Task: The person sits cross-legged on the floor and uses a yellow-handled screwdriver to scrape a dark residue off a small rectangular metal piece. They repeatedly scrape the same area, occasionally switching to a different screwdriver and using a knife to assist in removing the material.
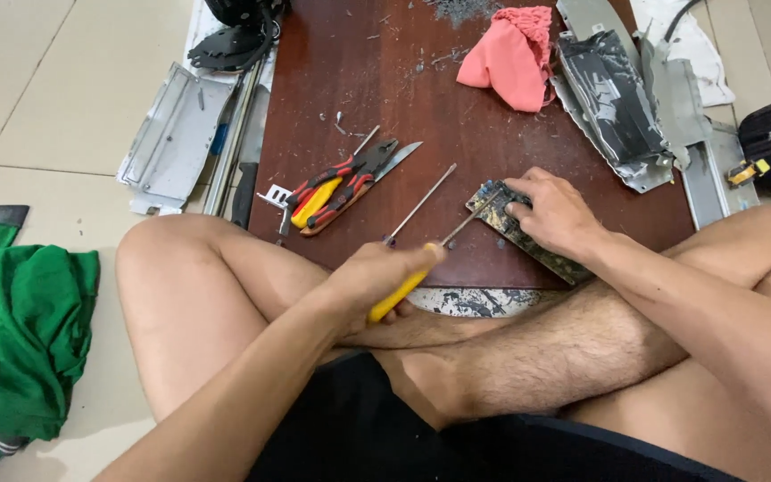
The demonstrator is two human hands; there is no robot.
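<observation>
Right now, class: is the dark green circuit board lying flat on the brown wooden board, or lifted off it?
Flat: circuit board lies on the wood, pinned under the right hand.

Seated person at a brown board (484,134) on the floor. The left hand (377,277) grips a yellow-handled screwdriver (408,286) whose tip meets a circuit board (524,234), pinned flat by the right hand (553,214). Pliers (341,183) lie near; a pink cloth (510,58) lies farther off.
</observation>
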